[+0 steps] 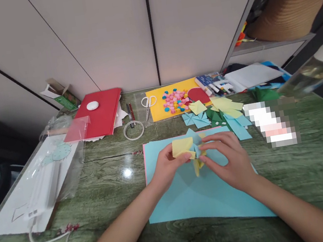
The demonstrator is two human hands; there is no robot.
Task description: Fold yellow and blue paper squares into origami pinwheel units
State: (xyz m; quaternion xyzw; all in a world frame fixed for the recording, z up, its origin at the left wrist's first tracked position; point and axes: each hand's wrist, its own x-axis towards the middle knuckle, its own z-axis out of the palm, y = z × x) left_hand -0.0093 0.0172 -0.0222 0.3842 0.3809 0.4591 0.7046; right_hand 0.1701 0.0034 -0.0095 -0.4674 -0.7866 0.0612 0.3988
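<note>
Between my two hands is a folded paper piece (183,147) of yellow and light blue parts, held above a large light-blue sheet (199,197). My left hand (170,163) pinches its yellow flap, thumb in front. The fingers of my right hand (228,157) close on its right side, where blue and yellow folds meet. Part of the piece is hidden behind my fingers. Just beyond lie loose folded papers: yellow ones (227,106), light-blue ones (238,124) and dark green ones (215,116).
White-handled scissors (148,103), pens (131,115) and a tape ring (133,130) lie left of a yellow sheet (157,113) bearing small coloured pieces (175,100). A red folder (101,114) and a white power strip (44,190) are at left. A clear cup (311,71) stands right.
</note>
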